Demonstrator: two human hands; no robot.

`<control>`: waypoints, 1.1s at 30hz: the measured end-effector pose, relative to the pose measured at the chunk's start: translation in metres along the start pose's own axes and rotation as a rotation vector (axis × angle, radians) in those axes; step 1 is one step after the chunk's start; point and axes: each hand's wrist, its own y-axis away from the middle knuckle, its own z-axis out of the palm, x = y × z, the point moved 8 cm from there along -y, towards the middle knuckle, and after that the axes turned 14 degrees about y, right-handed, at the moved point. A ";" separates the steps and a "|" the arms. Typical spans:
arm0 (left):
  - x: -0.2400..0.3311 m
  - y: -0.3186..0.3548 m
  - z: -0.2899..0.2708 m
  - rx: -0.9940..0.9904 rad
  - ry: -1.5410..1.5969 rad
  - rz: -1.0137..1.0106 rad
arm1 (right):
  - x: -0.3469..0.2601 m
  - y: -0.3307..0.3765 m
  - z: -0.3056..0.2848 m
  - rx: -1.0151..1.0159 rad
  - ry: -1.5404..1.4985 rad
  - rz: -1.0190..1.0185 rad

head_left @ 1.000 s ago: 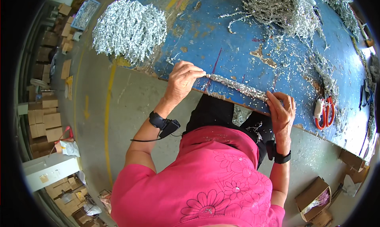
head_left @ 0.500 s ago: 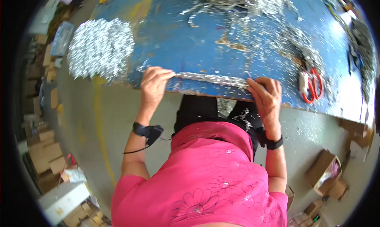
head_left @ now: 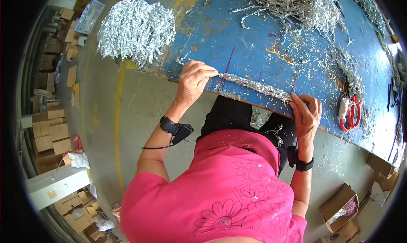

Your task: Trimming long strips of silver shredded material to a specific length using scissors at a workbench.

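Silver strand (head_left: 254, 85) held straight

It stretches at the near edge of the blue table (head_left: 237, 31), contact hard to judge, left hand (head_left: 191, 83) and right hand (head_left: 306, 116) each pinching an end. Seemingly a straightening step; the next move calls for even tension.

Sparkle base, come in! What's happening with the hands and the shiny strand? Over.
Left hand pinching one end of silver strand, right hand the other. Strand along near edge of blue table. Red-handled scissors off right; nothing across strand.

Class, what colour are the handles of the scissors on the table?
The scissors' handles are red, showing best in the head view.
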 end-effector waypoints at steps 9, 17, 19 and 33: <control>0.029 -0.037 0.006 0.032 0.005 -0.058 | 0.001 -0.003 0.002 0.010 -0.047 -0.001; 0.093 -0.058 0.154 -0.375 0.110 0.195 | 0.002 -0.001 0.002 0.015 -0.035 -0.006; 0.089 -0.053 0.157 -0.362 0.133 0.188 | 0.003 0.002 0.000 0.035 -0.036 0.005; 0.089 -0.051 0.156 -0.372 0.166 0.195 | 0.151 0.042 -0.084 0.045 0.309 0.339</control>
